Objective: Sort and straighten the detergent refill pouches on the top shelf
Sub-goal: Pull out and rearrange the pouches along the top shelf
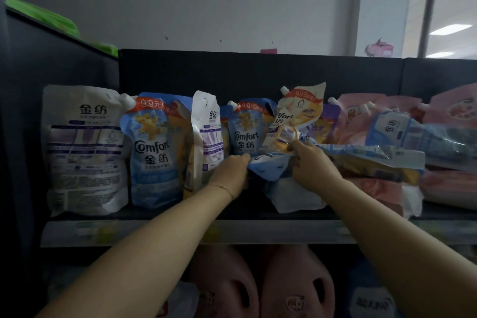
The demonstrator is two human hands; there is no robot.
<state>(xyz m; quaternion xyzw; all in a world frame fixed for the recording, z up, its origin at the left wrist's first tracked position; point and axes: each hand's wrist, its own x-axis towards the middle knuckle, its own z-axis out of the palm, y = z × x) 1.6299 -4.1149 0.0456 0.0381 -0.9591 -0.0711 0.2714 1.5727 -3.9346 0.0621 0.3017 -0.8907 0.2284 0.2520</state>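
Note:
Detergent refill pouches crowd the top shelf (180, 214). At the left a white pouch (85, 150) stands back side out, beside an upright blue Comfort pouch (154, 152). A narrow white pouch (207, 137) and a second blue Comfort pouch (249, 129) stand in the middle. A yellow pouch (299, 116) leans crookedly behind. My left hand (232, 173) and my right hand (312, 165) both grip a blue pouch (268, 166) lying tilted between them. A blue and yellow pouch (371, 160) lies flat to the right.
Pink pouches (358, 121) are piled flat at the right end of the shelf. A price strip (154, 232) runs along the shelf's front edge. Below stand pink detergent jugs (296, 289). A black back panel (258, 72) closes the shelf behind.

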